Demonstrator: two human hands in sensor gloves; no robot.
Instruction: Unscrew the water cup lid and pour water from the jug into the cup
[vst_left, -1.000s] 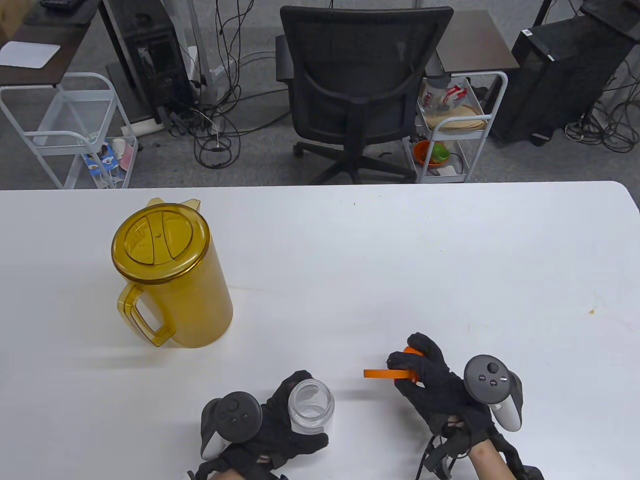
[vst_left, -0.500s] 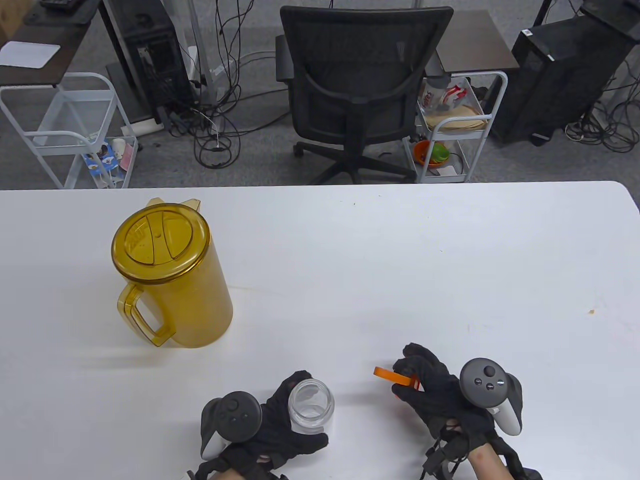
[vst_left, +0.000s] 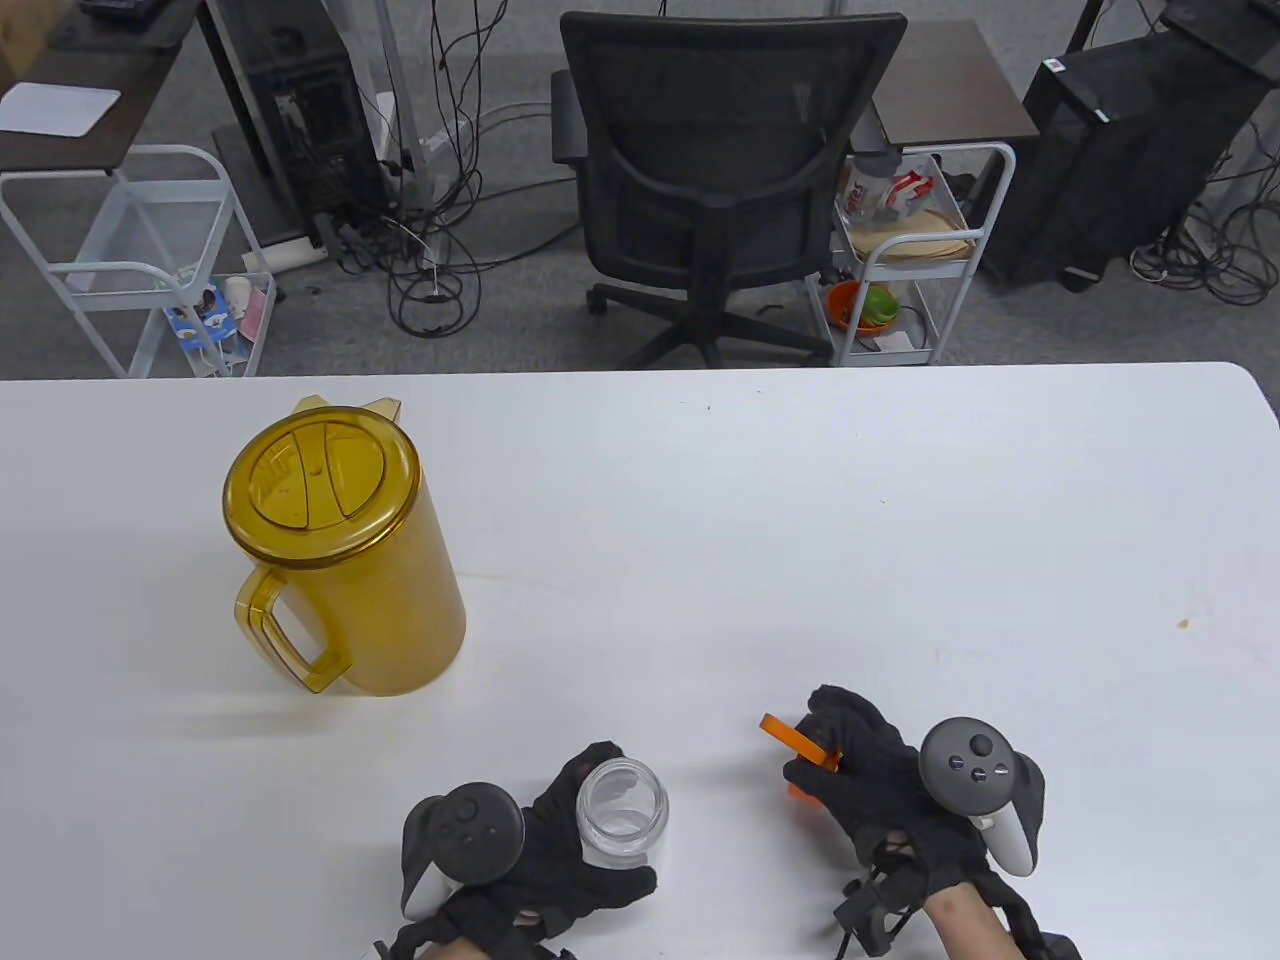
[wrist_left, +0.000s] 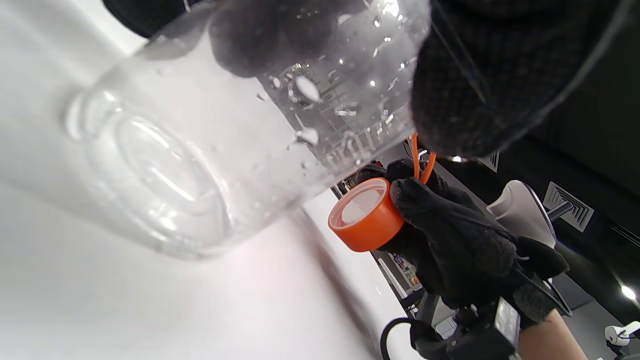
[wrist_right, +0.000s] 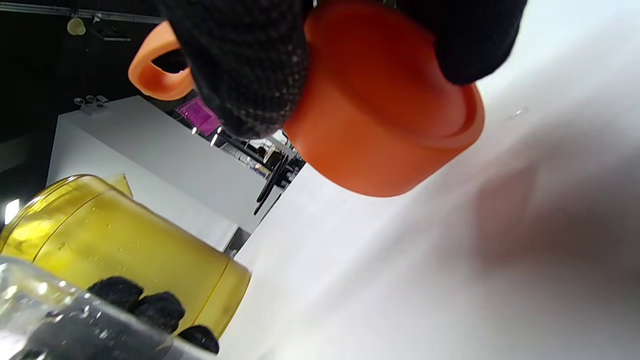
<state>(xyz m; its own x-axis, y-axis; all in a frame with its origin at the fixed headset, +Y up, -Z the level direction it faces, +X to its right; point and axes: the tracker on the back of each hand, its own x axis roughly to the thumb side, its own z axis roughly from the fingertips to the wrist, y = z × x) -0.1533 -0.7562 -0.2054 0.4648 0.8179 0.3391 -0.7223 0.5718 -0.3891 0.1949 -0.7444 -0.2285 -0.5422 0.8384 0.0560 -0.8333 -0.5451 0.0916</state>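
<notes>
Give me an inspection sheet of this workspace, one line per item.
Surface: white table, a few small marks.
Job's things: clear cup upright, lid off; orange lid off the cup; amber jug upright, its own lid on.
Clutter: nothing seen on the table.
Hands: left hand grips the cup; right hand holds the orange lid.
Cables: tangled on the floor.
Surroundings: office chair, wire carts.

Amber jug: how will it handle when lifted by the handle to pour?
The amber jug looks rigid, so the handle should not flex. Bulky and offset from that handle, it will probably pull spout-down. How full it is cannot be told, so weight is uncertain. Its lid appears seated.
</notes>
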